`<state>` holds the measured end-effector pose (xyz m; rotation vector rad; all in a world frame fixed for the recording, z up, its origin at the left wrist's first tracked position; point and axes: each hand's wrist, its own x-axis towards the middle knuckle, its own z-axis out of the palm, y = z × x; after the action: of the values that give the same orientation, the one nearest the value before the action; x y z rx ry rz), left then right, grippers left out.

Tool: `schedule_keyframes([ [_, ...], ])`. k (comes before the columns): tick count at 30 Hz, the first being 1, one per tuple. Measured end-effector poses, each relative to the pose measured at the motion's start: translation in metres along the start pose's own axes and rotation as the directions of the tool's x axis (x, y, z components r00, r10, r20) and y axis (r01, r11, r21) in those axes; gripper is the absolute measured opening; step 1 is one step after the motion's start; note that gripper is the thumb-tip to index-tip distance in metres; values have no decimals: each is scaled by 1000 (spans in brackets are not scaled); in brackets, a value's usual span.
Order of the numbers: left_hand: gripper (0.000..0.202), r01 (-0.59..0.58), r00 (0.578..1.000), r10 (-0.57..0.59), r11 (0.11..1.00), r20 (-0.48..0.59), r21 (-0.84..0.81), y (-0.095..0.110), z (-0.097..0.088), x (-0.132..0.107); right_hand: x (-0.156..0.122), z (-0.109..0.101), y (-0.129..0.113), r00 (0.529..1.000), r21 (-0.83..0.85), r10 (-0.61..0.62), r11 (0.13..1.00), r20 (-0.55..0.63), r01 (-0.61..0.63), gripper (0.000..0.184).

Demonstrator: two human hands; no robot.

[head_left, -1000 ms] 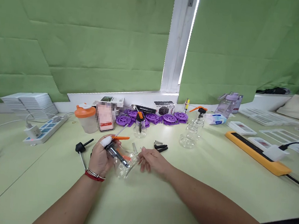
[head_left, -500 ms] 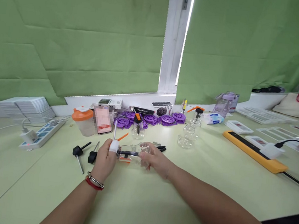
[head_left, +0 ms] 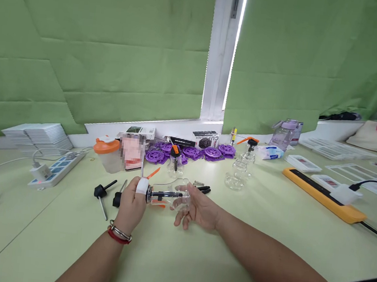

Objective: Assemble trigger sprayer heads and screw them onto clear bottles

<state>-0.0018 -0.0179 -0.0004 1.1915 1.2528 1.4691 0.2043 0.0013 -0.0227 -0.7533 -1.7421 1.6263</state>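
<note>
Right hand (head_left: 204,211) opened since earlier, fingers spread at clear bottle (head_left: 172,188) base; left hand (head_left: 132,207) clasping neck, whose slackened hold could drop it.

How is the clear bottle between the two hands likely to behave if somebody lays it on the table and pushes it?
The clear bottle has a rounded body, so it may roll, unless the silvery tube beside the left hand stops it. Its smooth, shiny wall may feel slippery. It shows no dent, so it seems stiff.
</note>
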Motion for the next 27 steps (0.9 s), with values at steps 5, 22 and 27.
schedule_keyframes([
  [5,32,-12,999,17,994,-38,105,2,0,4,-8,-4,-14,904,-491,-426,781,36,387,55],
  [22,35,254,967,-254,967,10,19,-6,2,10,-9,-8,-14,739,-803,-593,245,319,543,32],
  [27,31,351,935,-351,936,39,12,-3,-2,10,-11,1,-23,812,-808,-478,296,336,509,18],
])
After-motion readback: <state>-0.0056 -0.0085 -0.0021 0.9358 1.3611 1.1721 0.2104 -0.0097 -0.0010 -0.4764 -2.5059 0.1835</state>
